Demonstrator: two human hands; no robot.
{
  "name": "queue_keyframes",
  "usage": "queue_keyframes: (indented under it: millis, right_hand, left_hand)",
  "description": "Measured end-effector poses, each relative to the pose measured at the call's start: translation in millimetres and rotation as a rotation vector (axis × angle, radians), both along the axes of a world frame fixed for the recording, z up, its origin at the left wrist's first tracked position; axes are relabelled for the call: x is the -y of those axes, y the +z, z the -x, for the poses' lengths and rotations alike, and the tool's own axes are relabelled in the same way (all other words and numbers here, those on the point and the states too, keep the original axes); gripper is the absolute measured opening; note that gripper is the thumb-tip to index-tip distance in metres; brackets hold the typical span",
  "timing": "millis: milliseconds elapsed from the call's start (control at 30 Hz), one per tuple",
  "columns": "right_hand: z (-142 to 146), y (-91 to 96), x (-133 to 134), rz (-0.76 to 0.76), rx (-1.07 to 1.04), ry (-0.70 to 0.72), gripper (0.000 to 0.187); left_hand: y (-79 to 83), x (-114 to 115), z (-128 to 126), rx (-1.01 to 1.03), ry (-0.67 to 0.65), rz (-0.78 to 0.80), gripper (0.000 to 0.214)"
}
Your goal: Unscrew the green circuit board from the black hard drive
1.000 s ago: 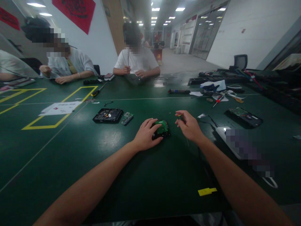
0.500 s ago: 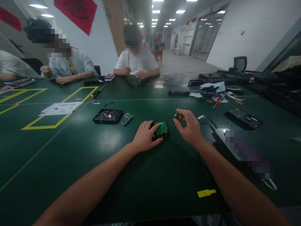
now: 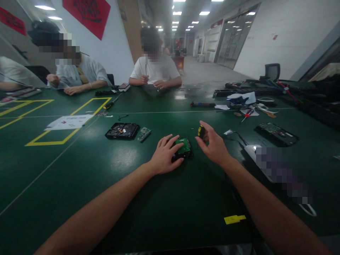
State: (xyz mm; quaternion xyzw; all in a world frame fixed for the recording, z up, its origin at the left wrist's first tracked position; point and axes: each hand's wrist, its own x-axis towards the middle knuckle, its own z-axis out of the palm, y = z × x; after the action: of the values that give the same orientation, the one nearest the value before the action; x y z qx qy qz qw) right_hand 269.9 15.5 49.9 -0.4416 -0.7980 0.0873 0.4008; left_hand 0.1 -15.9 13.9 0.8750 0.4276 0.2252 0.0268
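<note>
A hard drive (image 3: pixel 183 146) with a green circuit board facing up lies on the green table. My left hand (image 3: pixel 166 156) is over its left side, thumb at the near edge and fingers reaching across the board, holding it against the table; the palm covers part of the drive. Just right of the drive and above the table, my right hand (image 3: pixel 214 143) pinches the black-and-yellow handle of a short screwdriver (image 3: pixel 201 131) between thumb and fingers. Its shaft is hardly visible. A tiny light piece (image 3: pixel 192 128) lies beyond the drive.
To the left lie another hard drive (image 3: pixel 122 131) and a loose circuit board (image 3: pixel 144 134). At right are a third drive (image 3: pixel 277 134), a cable, a white power strip (image 3: pixel 257 159) and a red screwdriver (image 3: pixel 247 113). A yellow tag (image 3: pixel 234 219) lies nearby. Co-workers sit across the table.
The fingers of my left hand have spread and lifted slightly over the drive. My right hand has tilted the screwdriver handle more upright, staying beside the drive.
</note>
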Motion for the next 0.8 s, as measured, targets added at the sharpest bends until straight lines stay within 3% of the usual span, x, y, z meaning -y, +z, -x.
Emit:
queue_keyframes:
  millis: [233,567,800]
  right_hand:
    - [0,0.7,3,0.106,-0.031,0.039,0.073]
    - [12,-1.5,10,0.112,-0.297,0.079,0.075]
    - [22,-3.8,17,0.122,-0.349,0.145,0.069]
  left_hand:
    - [0.9,-5,4,0.014,-0.122,-0.033,0.058]
    - [-0.3,-13,9,0.023,-0.17,0.01,0.057]
    - [1.5,-12,8,0.012,-0.196,0.02,0.055]
